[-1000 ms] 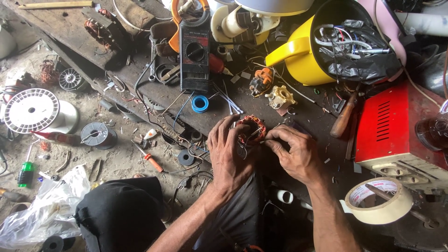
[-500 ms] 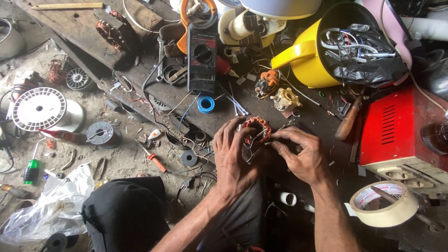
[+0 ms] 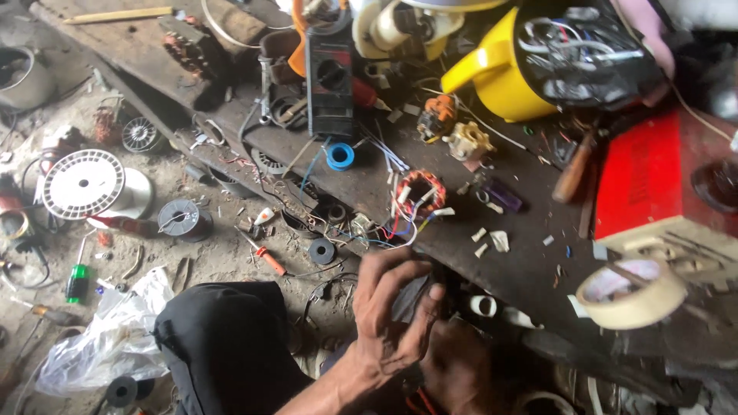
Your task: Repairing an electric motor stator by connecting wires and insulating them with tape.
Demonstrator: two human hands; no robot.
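A copper-wound motor coil [image 3: 420, 192] with red, blue and white leads lies on the dark workbench [image 3: 523, 269], with nothing touching it. My left hand [image 3: 392, 307] hovers below the bench's front edge, fingers bent around a dark, blurred shape. My right hand [image 3: 458, 363] sits lower and just to its right, close against it and mostly in shadow. What either hand holds is hidden. A small white tube [image 3: 484, 306] rests just right of my left thumb.
On the bench stand a black meter [image 3: 330, 77], a blue ring [image 3: 339, 156], a yellow jug [image 3: 492, 77], a red metal box [image 3: 653, 184] and a masking tape roll [image 3: 630, 292]. On the dirt floor to the left lie a white spool [image 3: 84, 184], an orange screwdriver [image 3: 269, 257] and a plastic bag [image 3: 100, 346].
Both hands have let go of the coil and drawn back toward me, below the bench edge. The coil now lies alone on the bench. The view has shifted.
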